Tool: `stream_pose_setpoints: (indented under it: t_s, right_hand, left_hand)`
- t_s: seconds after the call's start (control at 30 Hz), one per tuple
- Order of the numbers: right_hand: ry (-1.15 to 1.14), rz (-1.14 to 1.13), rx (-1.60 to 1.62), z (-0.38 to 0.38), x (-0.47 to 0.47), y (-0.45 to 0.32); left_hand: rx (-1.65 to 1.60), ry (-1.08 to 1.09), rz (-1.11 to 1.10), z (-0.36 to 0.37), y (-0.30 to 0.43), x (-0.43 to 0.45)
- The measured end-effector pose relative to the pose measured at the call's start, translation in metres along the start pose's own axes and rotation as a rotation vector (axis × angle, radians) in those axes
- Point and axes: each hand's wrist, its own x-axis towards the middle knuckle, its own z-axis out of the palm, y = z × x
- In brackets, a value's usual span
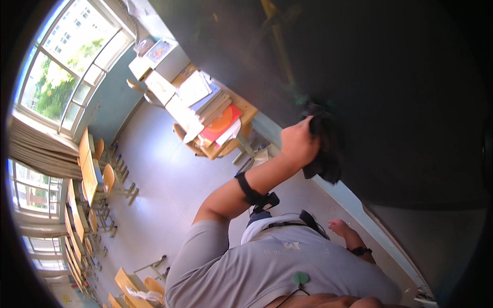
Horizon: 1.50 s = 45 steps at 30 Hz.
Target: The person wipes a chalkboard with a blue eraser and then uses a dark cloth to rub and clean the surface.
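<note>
My left hand point(302, 142) is shut on a bunched black cloth point(325, 154), held up at the dark blackboard point(404, 127). The cloth's lower end hangs loose over the board's pale blue lower edge. Yellow and green chalk marks point(283, 54) streak the surface above the cloth, partly smeared. Down at my side hangs my right hand point(341, 228), apart from the board, with loosely bent fingers and nothing visible in it.
A wooden desk point(248, 111) beside the board bears stacked books point(213, 102), papers and a red-orange folder point(221, 123). A grey box point(167, 57) stands behind them. Rows of school desks point(89, 177) and chairs point(109, 178) line the windows point(57, 77). Another desk point(129, 283) stands lower left.
</note>
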Motion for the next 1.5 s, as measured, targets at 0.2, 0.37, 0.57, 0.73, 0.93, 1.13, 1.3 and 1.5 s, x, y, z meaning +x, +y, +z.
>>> stream_pose_setpoints:
  t_s: [0.2, 0.37, 0.57, 0.73, 0.93, 1.13, 1.3, 1.5]
  right_hand:
    - [0.145, -0.218, -0.339, -0.017, 0.001, -0.001]
    - [0.220, -0.209, 0.215, -0.021, 0.005, 0.000]
    - [-0.035, 0.057, -0.055, 0.010, -0.008, 0.032]
    - [0.241, -0.340, 0.048, -0.006, 0.006, -0.123]
    - [0.052, -0.640, 0.632, 0.001, -0.046, -0.361]
    - [0.023, -0.737, 1.031, 0.059, -0.058, -0.424]
    - [0.411, -0.994, 1.249, 0.075, -0.030, -0.445]
    - [1.158, -0.554, 0.738, 0.038, 0.025, -0.433]
  left_hand:
    - [0.356, -0.061, -0.165, -0.022, -0.016, 0.037]
    - [0.057, 0.160, -0.275, -0.026, -0.039, 0.055]
    - [0.018, -0.017, -0.016, -0.017, 0.017, -0.001]
    - [-0.130, -0.233, -0.157, -0.024, -0.021, -0.006]
    - [-0.785, -0.097, -0.159, -0.072, -0.033, 0.017]
    - [-0.870, -0.310, -0.142, -0.103, -0.044, 0.051]
    - [-0.792, -0.575, 0.096, -0.089, -0.055, 0.052]
    - [-0.848, -0.910, -0.288, -0.068, -0.062, 0.038]
